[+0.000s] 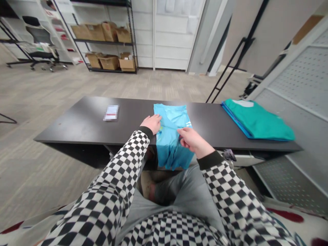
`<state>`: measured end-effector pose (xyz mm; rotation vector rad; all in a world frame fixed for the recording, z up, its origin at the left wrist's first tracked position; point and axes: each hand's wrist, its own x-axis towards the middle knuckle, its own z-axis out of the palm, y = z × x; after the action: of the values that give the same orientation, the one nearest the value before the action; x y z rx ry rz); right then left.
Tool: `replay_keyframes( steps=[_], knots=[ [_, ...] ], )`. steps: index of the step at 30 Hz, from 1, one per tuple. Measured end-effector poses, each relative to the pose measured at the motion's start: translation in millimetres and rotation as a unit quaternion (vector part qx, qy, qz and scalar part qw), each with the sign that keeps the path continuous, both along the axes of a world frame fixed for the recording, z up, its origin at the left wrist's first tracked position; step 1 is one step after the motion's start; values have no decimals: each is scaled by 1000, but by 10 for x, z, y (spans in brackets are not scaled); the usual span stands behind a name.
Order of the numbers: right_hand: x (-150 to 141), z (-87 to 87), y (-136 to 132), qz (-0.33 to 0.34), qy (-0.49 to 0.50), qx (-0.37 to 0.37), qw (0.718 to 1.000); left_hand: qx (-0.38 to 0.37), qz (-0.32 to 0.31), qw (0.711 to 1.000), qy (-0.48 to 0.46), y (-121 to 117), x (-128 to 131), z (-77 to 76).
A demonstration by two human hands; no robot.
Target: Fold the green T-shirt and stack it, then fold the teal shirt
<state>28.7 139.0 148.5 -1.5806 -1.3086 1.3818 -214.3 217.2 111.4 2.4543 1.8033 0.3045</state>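
Observation:
A light-blue shirt (169, 118) lies partly folded on the dark table, its lower part hanging over the front edge towards my lap. Small white and yellow-green print shows near its sides. My left hand (152, 123) rests on the shirt's left edge with its fingers stretched out flat. Near the shirt's right side, my right hand (191, 139) pinches some of the fabric between thumb and forefinger, the other fingers curled in. Part of the fabric under both hands is hidden.
The dark table (133, 119) carries a small blurred packet (111, 112) at left and folded green and blue garments (263, 119) at right. A phone-like object (230, 154) sits below the front edge. Beyond stand a shelf of cardboard boxes (110, 62) and an office chair (41, 37).

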Motion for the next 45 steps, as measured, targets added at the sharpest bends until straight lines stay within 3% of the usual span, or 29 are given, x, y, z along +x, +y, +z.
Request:
replay_keyframes(
  steps=[5,11,13,15,18,23,27,33,36,41,45],
  knots=[
    [-6,22,-103,61,47,-35,996,3,0,1000,-9,-29,14,37],
    [-107,-11,-170,53,-159,60,984,4,-5,1000,-11,-30,27,40],
    [-133,-16,-210,55,-186,93,977,-1,-4,1000,-9,-21,23,42],
    [-151,-46,-285,47,-152,89,983,-11,2,1000,-6,-10,17,47],
    [-164,-148,-447,9,-11,41,999,-24,6,1000,-5,8,8,56],
    [-150,-343,-698,-69,158,2,985,-26,8,1000,-3,32,0,46],
    [-112,-475,-811,-50,145,30,988,-24,6,1000,-3,24,-1,44],
    [-6,-719,-968,-19,-19,137,990,-39,0,999,0,-43,12,109],
    [-38,-879,-1051,-12,55,132,990,-46,3,999,4,-66,18,133],
    [-237,-1155,-1066,-21,237,48,970,-41,4,999,1,-75,15,135],
    [-331,-1263,-1003,-7,259,28,965,-40,4,999,-2,-80,16,142]
  ],
)
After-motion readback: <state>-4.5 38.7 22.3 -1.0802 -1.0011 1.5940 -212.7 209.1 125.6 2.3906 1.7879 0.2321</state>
